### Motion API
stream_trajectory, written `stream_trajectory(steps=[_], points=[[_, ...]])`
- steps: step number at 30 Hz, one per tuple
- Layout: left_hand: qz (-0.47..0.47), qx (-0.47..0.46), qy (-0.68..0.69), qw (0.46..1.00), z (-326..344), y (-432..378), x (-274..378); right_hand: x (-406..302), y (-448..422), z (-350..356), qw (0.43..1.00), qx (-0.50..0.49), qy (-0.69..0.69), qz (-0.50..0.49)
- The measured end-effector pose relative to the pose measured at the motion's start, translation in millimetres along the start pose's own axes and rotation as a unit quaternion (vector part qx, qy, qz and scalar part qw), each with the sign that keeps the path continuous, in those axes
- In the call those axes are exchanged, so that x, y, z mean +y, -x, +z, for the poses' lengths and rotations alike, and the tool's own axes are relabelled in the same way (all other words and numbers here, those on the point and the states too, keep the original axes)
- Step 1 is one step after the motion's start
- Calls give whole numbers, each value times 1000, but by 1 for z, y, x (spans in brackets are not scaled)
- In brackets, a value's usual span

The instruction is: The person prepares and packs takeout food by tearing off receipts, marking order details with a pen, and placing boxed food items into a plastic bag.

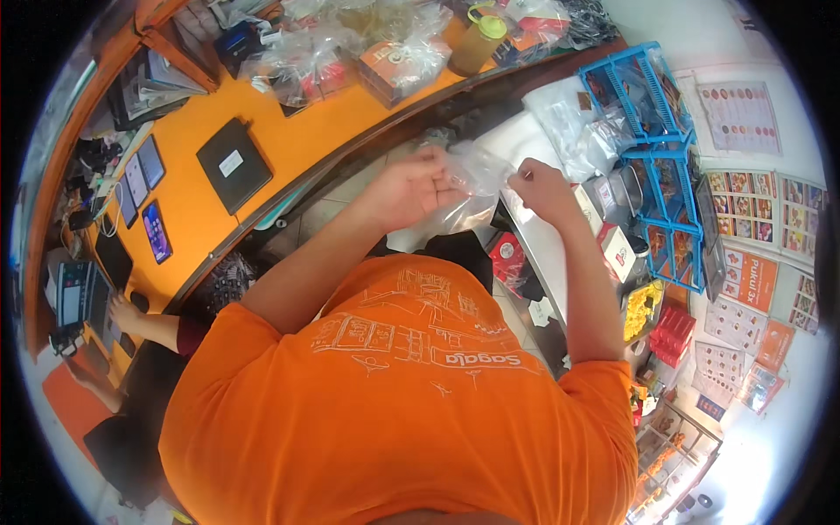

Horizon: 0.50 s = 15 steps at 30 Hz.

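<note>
A clear plastic bag (pixel 478 176) hangs between my two hands, above the gap between the orange table and the white counter. My left hand (pixel 417 187), palm turned up and fingers curled, holds the bag's left side. On the other side, my right hand (pixel 541 191) is closed in a fist, pinching the bag's right edge. Folded white plastic bags (pixel 522 139) lie on the counter (pixel 548 262) just beyond my right hand. More clear bags (pixel 577 125) are piled behind them.
On the orange table (pixel 180 125) are a black folder (pixel 234 165), several phones (pixel 156 231), bagged boxes (pixel 397 69) and a yellow-lidded jug (pixel 478 41). Blue baskets (pixel 656 157) and a red-and-white box (pixel 615 252) stand right. A co-worker's hand (pixel 128 316) rests near a laptop (pixel 82 295).
</note>
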<state>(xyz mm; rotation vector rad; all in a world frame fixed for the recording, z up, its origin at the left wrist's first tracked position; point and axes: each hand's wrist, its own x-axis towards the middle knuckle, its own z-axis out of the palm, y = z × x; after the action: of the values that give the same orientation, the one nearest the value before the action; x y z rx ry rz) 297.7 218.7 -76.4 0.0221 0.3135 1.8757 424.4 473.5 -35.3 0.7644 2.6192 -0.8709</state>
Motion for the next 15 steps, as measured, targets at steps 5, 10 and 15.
stream_trajectory(steps=[5,10,15], points=[[-13,176,-411,894,-45,-28,-31,-41,17,51,737,54,-647,188],[-51,319,-548,772,-166,-42,-9,-31,35,103,595,-114,-785,132],[112,240,-854,448,-111,-20,3,53,31,89,991,-13,-64,113]])
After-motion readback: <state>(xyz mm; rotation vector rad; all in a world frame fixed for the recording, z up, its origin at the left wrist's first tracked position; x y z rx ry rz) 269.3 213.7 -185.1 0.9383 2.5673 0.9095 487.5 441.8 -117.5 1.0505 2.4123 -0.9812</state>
